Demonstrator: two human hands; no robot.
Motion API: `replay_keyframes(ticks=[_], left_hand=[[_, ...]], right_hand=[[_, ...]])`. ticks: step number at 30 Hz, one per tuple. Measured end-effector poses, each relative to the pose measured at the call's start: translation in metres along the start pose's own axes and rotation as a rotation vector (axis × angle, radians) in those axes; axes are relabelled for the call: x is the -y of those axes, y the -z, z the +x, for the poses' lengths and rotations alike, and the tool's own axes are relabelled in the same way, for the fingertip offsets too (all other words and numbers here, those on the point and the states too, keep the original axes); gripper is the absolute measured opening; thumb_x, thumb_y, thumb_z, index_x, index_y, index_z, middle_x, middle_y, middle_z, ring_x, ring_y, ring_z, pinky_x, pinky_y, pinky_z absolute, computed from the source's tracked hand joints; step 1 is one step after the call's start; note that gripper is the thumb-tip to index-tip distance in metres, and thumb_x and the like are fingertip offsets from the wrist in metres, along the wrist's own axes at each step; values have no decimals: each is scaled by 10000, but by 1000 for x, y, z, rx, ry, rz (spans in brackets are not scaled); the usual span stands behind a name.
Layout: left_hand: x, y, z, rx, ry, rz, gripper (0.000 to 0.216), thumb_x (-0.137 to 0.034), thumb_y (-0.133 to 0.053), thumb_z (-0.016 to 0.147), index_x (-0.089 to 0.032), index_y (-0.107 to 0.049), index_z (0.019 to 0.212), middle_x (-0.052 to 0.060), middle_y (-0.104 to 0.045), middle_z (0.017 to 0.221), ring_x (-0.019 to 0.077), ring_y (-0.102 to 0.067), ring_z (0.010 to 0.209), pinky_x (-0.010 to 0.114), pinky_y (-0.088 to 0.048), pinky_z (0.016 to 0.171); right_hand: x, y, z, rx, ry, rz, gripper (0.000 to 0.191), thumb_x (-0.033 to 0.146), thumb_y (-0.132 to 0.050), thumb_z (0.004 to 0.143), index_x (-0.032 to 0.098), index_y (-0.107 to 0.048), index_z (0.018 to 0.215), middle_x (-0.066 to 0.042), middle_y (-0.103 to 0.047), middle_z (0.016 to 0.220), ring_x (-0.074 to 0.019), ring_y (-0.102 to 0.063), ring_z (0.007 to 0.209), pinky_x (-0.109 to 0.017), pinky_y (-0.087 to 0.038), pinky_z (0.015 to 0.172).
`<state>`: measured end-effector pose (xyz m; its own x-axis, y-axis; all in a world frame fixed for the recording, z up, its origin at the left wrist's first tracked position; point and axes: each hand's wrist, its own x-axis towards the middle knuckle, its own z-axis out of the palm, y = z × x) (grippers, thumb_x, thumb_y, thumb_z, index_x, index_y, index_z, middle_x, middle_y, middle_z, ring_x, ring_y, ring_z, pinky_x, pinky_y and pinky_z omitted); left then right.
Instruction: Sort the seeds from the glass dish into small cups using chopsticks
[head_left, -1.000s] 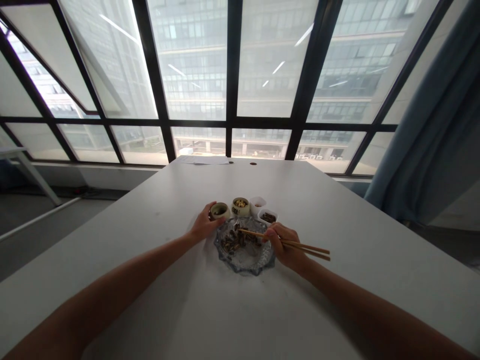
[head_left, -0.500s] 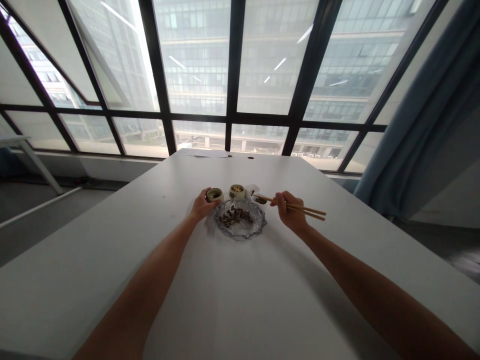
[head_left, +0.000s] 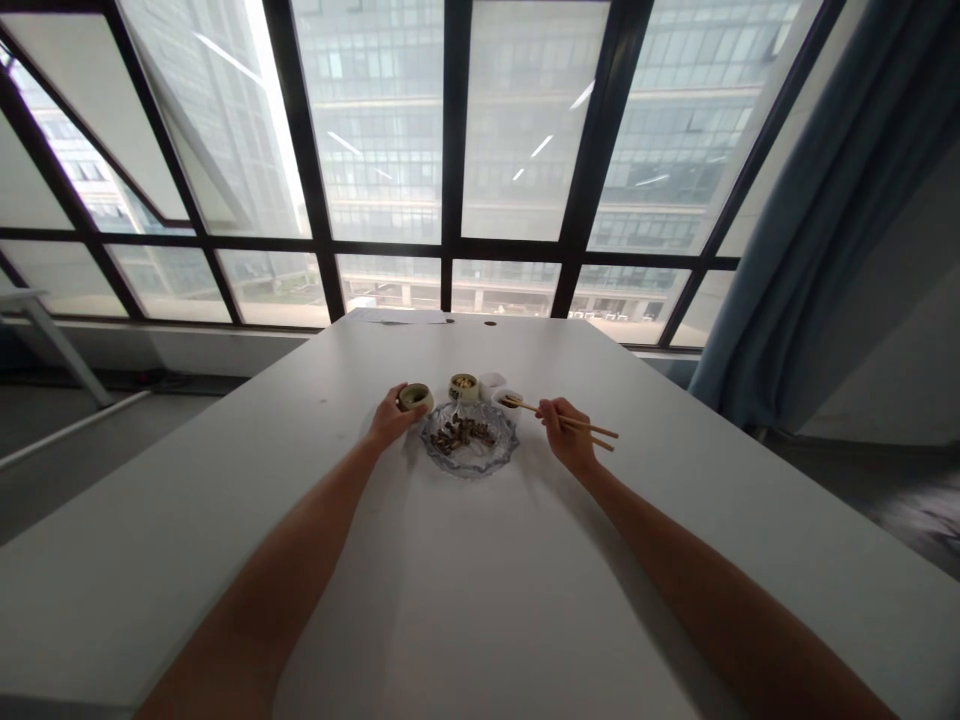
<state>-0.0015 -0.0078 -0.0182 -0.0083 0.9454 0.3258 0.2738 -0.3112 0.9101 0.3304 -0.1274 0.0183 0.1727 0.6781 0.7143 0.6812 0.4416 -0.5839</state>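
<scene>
My left hand [head_left: 391, 415] is wrapped round a small greenish cup [head_left: 417, 397] with something dark inside. My right hand [head_left: 564, 428] grips a pair of wooden chopsticks [head_left: 589, 428], whose tips reach into a small white cup [head_left: 504, 394] with dark contents. Between my hands lies a clear glass dish [head_left: 471, 465] with a wavy rim, holding many dark brown pieces [head_left: 461, 434]. Behind the dish stands a second small patterned cup [head_left: 463, 388] with pale yellowish pieces in it. What the chopstick tips hold, if anything, is too small to tell.
The white table [head_left: 450, 580] runs away from me to the windows. A whitish lid-like piece [head_left: 492, 380] lies behind the white cup. Paper sheets [head_left: 397, 316] lie at the far edge. A blue curtain [head_left: 795, 220] hangs at the right.
The chopstick tips have dropped from above the white cup down into it. A small dark piece seen near the tips earlier no longer shows there. The whole view has shifted slightly.
</scene>
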Motion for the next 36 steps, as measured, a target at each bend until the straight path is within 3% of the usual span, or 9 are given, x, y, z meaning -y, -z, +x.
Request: replay_keyframes(ticks=[7, 12, 17, 26, 36], left_hand=[[6, -1, 3, -15, -51, 73, 851, -424, -858, 605, -154, -528, 1342, 138, -681, 1200, 250, -668, 1059, 383, -510, 972], [3, -3, 1, -18, -83, 94, 816, -394, -851, 611, -150, -540, 1324, 131, -685, 1200, 250, -660, 1081, 392, -496, 1002], [-3, -3, -3, -16, -121, 129, 768, -339, -839, 630, -124, -546, 1306, 152, -676, 1217, 270, -648, 1111, 424, -485, 1030], [-1, -5, -3, -57, -224, 175, 690, -289, -844, 628, -141, -577, 1247, 145, -671, 1229, 275, -630, 1157, 444, -463, 1074], [9, -8, 2, -76, -285, 299, 657, -265, -810, 681, -141, -558, 1275, 156, -656, 1267, 278, -631, 1169, 437, -488, 1057]], right_hand=[[9, -10, -19, -45, 55, 73, 465, 541, -387, 1001, 188, -616, 803, -53, -647, 712, -197, -615, 680, -317, -475, 650], [31, -20, -31, 81, 200, 64, 455, 490, -369, 1013, 209, -597, 736, -67, -652, 732, -207, -605, 711, -343, -466, 695], [43, -24, -34, 153, 245, 27, 477, 489, -390, 1002, 219, -591, 664, -57, -636, 669, -213, -594, 706, -361, -446, 726], [38, -34, -34, 199, 267, -29, 438, 516, -464, 984, 206, -682, 766, -67, -707, 754, -223, -643, 789, -376, -440, 824], [30, -38, -35, 167, 292, -33, 440, 530, -453, 991, 209, -681, 793, -67, -711, 769, -230, -648, 794, -384, -442, 821]])
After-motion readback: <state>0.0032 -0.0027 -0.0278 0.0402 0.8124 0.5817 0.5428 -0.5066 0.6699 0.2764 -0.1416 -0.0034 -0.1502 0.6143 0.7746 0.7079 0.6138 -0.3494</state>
